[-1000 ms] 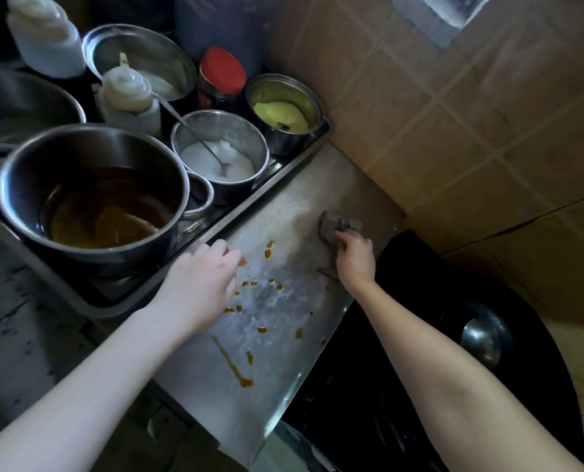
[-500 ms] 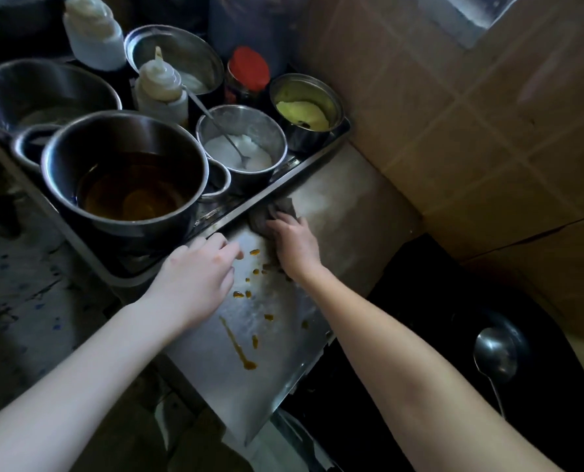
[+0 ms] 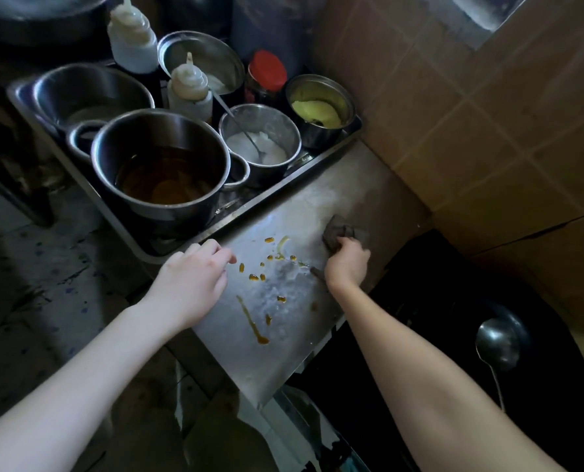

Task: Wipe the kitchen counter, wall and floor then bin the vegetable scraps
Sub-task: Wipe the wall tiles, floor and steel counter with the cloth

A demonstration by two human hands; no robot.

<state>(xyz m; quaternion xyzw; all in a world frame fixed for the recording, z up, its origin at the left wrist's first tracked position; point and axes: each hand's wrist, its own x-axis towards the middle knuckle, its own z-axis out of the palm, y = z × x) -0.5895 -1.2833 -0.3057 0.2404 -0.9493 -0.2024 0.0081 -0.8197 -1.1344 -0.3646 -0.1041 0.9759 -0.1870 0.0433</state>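
Observation:
A stainless steel counter (image 3: 335, 206) runs between a tray of pots and a black wok. Orange-brown sauce drops (image 3: 255, 276) and a long streak (image 3: 251, 323) lie on its middle and near part. My right hand (image 3: 346, 264) grips a dark grey cloth (image 3: 336, 233) and presses it on the counter's right side, near the wok. My left hand (image 3: 195, 284) rests on the counter's left edge with fingers loosely bent, holding nothing. The tan tiled wall (image 3: 471, 114) rises behind the counter.
A metal tray (image 3: 283, 185) holds a large pot of brown liquid (image 3: 161, 172), a bowl of white powder with a spoon (image 3: 260, 144), a pot of yellow paste (image 3: 318, 107), squeeze bottles (image 3: 190, 86) and a red-lidded jar (image 3: 268, 73). A ladle (image 3: 496, 345) lies in the black wok (image 3: 454, 318). Speckled floor (image 3: 28, 284) lies at left.
My right hand has swept the cloth from beside the tray's edge back right toward the wok. A smeared streak now shows among the drops. My left hand has stayed on the counter edge.

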